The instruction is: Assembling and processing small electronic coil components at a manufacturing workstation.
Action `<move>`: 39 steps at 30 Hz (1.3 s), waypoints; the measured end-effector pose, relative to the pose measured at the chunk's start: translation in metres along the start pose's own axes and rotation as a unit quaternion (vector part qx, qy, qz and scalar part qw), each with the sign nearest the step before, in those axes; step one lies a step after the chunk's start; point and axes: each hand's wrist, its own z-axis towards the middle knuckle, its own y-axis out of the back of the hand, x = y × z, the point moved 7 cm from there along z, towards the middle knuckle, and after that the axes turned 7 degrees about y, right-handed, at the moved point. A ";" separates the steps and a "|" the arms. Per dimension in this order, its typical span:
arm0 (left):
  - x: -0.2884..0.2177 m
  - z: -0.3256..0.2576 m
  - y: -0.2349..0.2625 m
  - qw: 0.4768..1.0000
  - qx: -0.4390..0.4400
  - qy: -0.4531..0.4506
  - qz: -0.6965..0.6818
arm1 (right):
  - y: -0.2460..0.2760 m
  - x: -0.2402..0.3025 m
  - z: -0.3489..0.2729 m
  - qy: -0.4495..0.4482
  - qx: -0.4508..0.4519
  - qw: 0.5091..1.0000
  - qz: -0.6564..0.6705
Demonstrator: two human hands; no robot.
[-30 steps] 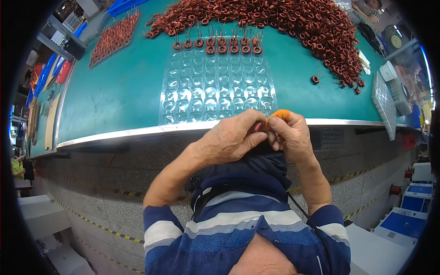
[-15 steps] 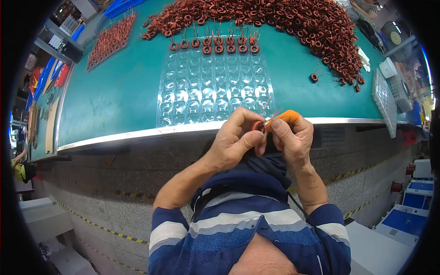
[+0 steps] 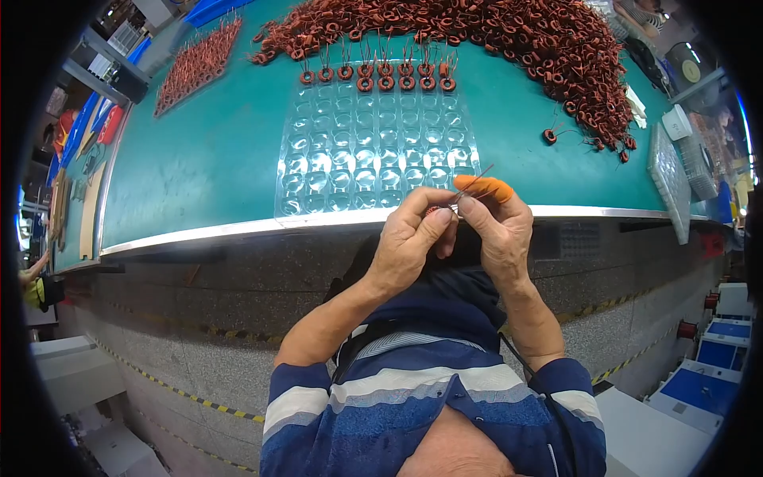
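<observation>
My left hand [image 3: 413, 238] and my right hand [image 3: 497, 226] meet just below the table's front edge and pinch a small copper coil [image 3: 435, 211] between their fingertips, its thin wire leads [image 3: 475, 179] pointing up to the right. An orange finger cot [image 3: 489, 188] covers my right index fingertip. Right above the hands lies a clear blister tray [image 3: 373, 155] on the green table [image 3: 199, 175]. A row of copper coils [image 3: 377, 78] fills the tray's far row. Behind it spreads a big heap of loose copper coils [image 3: 493, 40].
A second batch of coils [image 3: 195, 63] lies at the far left. One stray coil [image 3: 550, 136] sits right of the tray. A white grid tray [image 3: 671, 179] leans at the table's right end. Blue bins [image 3: 731, 330] stand on the floor at right.
Both hands have risen slightly toward the table edge, and the coil's wire leads now stick out above my right index finger.
</observation>
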 end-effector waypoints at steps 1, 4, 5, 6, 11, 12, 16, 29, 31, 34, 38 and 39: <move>0.001 0.000 0.002 1.000 -0.018 -0.011 -0.002 | -0.001 -0.001 0.001 0.001 0.000 1.000 -0.001; 0.004 0.001 0.004 0.999 -0.046 -0.018 -0.013 | 0.000 -0.010 0.003 -0.030 -0.026 0.999 0.020; 0.003 0.001 0.004 0.999 -0.045 -0.018 -0.012 | 0.004 -0.011 0.003 -0.025 -0.047 0.998 0.035; 0.003 0.000 0.006 0.998 -0.052 -0.017 -0.012 | 0.007 -0.012 0.003 -0.021 -0.068 0.996 0.050; -0.004 0.000 0.007 0.998 -0.055 -0.024 -0.029 | 0.022 0.014 -0.010 0.125 -0.123 0.975 -0.133; -0.004 -0.001 0.007 0.998 -0.047 -0.025 -0.024 | 0.021 0.017 -0.011 0.124 -0.123 0.975 -0.134; 0.000 0.000 0.005 0.999 -0.027 -0.031 -0.019 | 0.007 0.016 -0.007 0.094 -0.036 0.979 -0.176; 0.002 -0.002 0.000 0.996 -0.035 -0.019 -0.079 | 0.004 0.014 -0.007 0.095 -0.030 0.982 -0.159; 0.001 -0.001 0.004 0.998 -0.052 -0.037 0.017 | 0.005 0.019 -0.007 0.084 -0.027 0.987 -0.136; -0.006 0.001 0.007 0.984 -0.073 -0.072 0.148 | -0.001 0.019 0.003 0.042 0.015 0.981 -0.191; -0.022 0.002 0.008 0.953 -0.123 -0.084 0.265 | -0.007 0.019 0.017 -0.013 0.018 0.992 -0.121; -0.027 0.003 0.009 0.939 -0.136 -0.116 0.293 | -0.010 0.020 0.022 -0.040 0.034 0.993 -0.107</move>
